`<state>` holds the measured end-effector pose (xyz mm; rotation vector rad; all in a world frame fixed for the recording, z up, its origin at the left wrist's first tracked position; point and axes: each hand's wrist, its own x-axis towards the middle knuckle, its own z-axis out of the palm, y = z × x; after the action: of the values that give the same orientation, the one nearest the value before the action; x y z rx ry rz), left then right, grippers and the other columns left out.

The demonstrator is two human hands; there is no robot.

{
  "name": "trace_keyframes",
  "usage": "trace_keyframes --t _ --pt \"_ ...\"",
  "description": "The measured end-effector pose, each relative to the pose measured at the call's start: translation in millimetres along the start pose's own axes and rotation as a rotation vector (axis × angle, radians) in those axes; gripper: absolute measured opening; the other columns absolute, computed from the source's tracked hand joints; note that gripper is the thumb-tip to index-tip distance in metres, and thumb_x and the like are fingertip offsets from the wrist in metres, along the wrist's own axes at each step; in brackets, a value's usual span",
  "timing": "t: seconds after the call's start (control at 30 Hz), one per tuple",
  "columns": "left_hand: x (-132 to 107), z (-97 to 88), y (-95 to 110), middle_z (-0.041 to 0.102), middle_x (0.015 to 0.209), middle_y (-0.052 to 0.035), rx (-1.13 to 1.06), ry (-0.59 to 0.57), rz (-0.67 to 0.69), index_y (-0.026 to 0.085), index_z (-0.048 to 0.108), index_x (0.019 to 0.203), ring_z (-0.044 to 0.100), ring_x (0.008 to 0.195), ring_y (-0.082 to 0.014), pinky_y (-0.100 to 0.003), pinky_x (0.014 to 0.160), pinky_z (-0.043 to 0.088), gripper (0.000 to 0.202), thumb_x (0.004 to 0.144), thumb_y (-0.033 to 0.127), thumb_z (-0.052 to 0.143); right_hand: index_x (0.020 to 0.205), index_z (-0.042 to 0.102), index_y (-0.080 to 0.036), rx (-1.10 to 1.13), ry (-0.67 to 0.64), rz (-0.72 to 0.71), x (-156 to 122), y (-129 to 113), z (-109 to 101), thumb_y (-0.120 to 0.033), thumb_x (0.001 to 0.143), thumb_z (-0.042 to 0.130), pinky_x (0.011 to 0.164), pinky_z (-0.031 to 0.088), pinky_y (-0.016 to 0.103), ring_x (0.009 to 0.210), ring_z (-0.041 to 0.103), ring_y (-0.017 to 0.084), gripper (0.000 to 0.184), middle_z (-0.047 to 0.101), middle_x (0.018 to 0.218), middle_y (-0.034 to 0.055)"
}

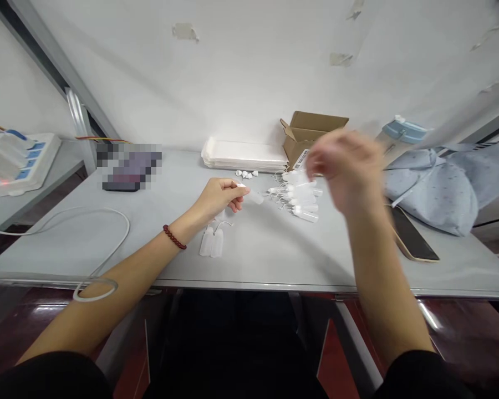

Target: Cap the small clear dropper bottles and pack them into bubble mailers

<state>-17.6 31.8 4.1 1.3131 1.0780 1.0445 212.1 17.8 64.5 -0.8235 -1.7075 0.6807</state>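
Note:
My left hand (220, 197) pinches the white top of a small translucent plastic bottle (255, 197), whose body points to the right. My right hand (349, 169) is raised in front of the cardboard box and blurred by motion, so what its fingers hold, if anything, does not show. Below my left hand, two similar bottles (212, 244) lie side by side on the table, with thin tips at their upper ends. A pile of several such bottles (303, 194) with white tops and thin tips lies to the right. Several small white caps (247, 174) sit behind my left hand.
At the back stand a stack of flat white trays (245, 152) and an open cardboard box (316, 123). A light-blue bag (436, 188), a blue-lidded cup (403, 132) and a phone (416, 238) are at right. A white cable (122, 227) and a dark device (128, 172) lie left.

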Motion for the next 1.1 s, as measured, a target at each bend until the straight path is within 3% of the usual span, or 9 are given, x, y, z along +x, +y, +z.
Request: trace_keyframes --t 0.07,0.17,0.23,0.37,0.53,0.9,1.1 --pt "0 -0.7 -1 0.06 0.058 -0.0014 -0.004 0.019 0.003 0.012 0.062 0.063 0.058 0.047 -0.0109 -0.023 0.045 0.047 0.022 0.072 0.027 0.075 0.085 0.064 -0.017 -0.119 -0.054 0.013 -6 21 16 -0.034 0.085 0.066 0.061 0.049 0.026 0.07 0.06 0.013 0.017 0.065 0.079 0.0028" --pt "0 -2.2 -1 0.061 0.059 -0.0009 -0.023 0.029 0.015 0.011 0.062 0.065 0.058 0.048 -0.0103 -0.022 0.047 0.047 0.022 0.072 0.028 0.075 0.1 0.064 -0.017 -0.267 -0.218 0.015 -23 50 38 -0.038 0.084 0.066 0.067 0.051 0.029 0.085 0.064 0.018 0.026 0.069 0.095 0.0072" --pt "-1 -3.1 0 0.061 0.06 -0.0009 -0.027 0.019 0.02 0.011 0.063 0.066 0.058 0.049 -0.0103 -0.022 0.049 0.047 0.022 0.072 0.029 0.075 0.107 0.062 -0.017 -0.3 -0.27 -0.016 -32 59 48 -0.038 0.085 0.063 0.066 0.051 0.028 0.08 0.064 0.017 0.03 0.069 0.095 0.0075" --pt "-4 -3.0 3 0.062 0.062 -0.0013 0.002 -0.069 0.016 0.012 0.065 0.068 0.06 0.053 -0.0107 -0.023 0.053 0.048 0.021 0.074 0.03 0.073 0.113 0.059 -0.016 -0.448 -0.301 -0.088 -41 60 58 -0.031 0.09 0.055 0.067 0.048 0.029 0.075 0.061 0.017 0.028 0.067 0.089 0.0077" --pt "-7 -0.5 6 0.063 0.061 -0.0011 0.107 -0.176 -0.028 0.013 0.067 0.073 0.058 0.054 -0.0104 -0.023 0.055 0.047 0.021 0.073 0.032 0.075 0.108 0.061 -0.015 -0.592 -0.314 -0.064 -44 66 62 -0.024 0.089 0.055 0.067 0.045 0.03 0.074 0.06 0.019 0.021 0.067 0.087 0.0087" --pt "-7 -3.5 12 0.064 0.065 -0.0022 0.247 -0.154 0.04 0.013 0.067 0.07 0.059 0.056 -0.0111 -0.023 0.058 0.049 0.023 0.078 0.035 0.068 0.108 0.063 -0.013 -0.617 -0.252 -0.062 -43 68 62 -0.024 0.088 0.058 0.067 0.044 0.029 0.071 0.061 0.019 0.023 0.068 0.084 0.0089" --pt "-6 -4.7 5 0.058 0.053 -0.0003 0.31 -0.183 0.056 0.015 0.062 0.06 0.055 0.05 -0.0108 -0.022 0.053 0.045 0.03 0.079 0.037 0.066 0.109 0.062 -0.014 -0.67 -0.275 -0.098 -46 69 64 -0.02 0.09 0.055 0.068 0.045 0.031 0.075 0.062 0.021 0.021 0.069 0.089 0.0109"
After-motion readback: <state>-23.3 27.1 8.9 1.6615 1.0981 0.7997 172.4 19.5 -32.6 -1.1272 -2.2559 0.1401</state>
